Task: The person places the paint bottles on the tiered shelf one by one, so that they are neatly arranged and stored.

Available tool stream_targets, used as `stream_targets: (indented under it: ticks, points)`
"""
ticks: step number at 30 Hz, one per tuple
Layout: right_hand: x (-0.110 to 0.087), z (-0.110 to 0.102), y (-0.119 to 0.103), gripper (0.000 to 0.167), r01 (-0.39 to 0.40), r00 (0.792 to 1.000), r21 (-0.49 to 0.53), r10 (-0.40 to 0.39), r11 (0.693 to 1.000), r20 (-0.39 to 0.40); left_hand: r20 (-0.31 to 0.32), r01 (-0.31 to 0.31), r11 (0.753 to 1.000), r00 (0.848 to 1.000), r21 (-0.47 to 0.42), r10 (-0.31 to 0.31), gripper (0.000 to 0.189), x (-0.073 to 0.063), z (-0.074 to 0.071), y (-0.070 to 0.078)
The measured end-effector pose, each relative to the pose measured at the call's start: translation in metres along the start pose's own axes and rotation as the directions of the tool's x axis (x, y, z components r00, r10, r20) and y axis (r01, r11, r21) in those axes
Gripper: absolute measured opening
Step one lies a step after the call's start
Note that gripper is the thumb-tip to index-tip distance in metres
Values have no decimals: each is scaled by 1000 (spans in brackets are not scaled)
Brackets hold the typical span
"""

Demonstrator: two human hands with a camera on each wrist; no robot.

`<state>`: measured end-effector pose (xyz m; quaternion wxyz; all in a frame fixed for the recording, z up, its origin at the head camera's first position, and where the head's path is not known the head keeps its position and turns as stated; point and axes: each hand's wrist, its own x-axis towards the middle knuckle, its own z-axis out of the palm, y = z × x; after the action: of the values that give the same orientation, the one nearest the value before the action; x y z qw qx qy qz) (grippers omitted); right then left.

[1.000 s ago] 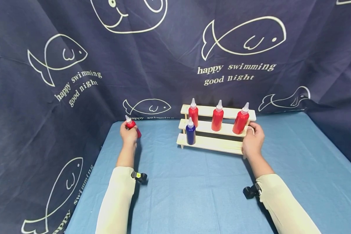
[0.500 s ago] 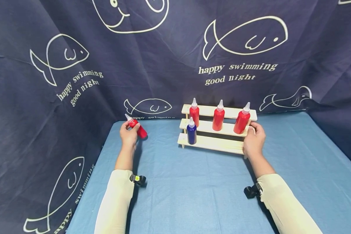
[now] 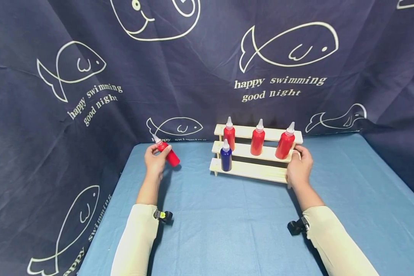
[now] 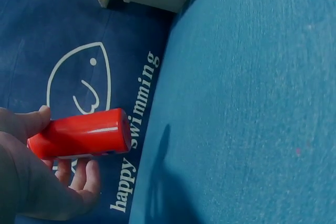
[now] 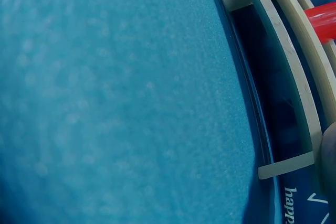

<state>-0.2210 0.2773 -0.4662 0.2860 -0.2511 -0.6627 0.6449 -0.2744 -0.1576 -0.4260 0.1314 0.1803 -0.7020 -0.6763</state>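
Observation:
My left hand [image 3: 154, 161] holds a red squeeze bottle [image 3: 173, 158] with a white pointed cap, tilted and lifted off the table at the left. In the left wrist view the red bottle [image 4: 86, 134] lies between thumb and fingers, its base facing right. My right hand [image 3: 299, 166] grips the right end of a three-tier wooden rack [image 3: 252, 170]; its far fingers are hidden behind the wood. On the middle tier stand three red bottles [image 3: 257, 142], upright. A dark blue bottle [image 3: 225, 159] stands at the left of the lowest tier.
A blue cloth [image 3: 227, 226] covers the table. Behind and to the left hangs a dark navy curtain [image 3: 200, 76] with fish drawings and lettering. Each wrist carries a small black camera [image 3: 298, 226]. The rack's top tier [image 3: 243, 131] is nearest the curtain.
The red bottle in my left hand has come up off the table, tilted over, and moved slightly right. My right hand and the rack have stayed where they were.

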Motion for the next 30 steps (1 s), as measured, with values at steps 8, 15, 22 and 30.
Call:
stream_targets:
  ticks: [8, 15, 22, 30]
  points:
    - [0, 1, 3, 32, -2, 1000, 47, 3, 999, -7, 56, 8, 1000, 998, -6, -8, 50, -8, 8, 9]
    - [1, 2, 2, 32, -6, 1000, 55, 6, 998, -10, 126, 11, 1000, 992, 11, -12, 45, -21, 15, 18]
    - [0, 2, -3, 31, -18, 1000, 50, 18, 999, -8, 209, -8, 1000, 978, 5, 7, 43, -36, 22, 30]
    - [2, 2, 1, 31, -15, 1000, 37, 15, 999, -5, 286, -42, 999, 958, 23, 33, 45, -52, 26, 39]
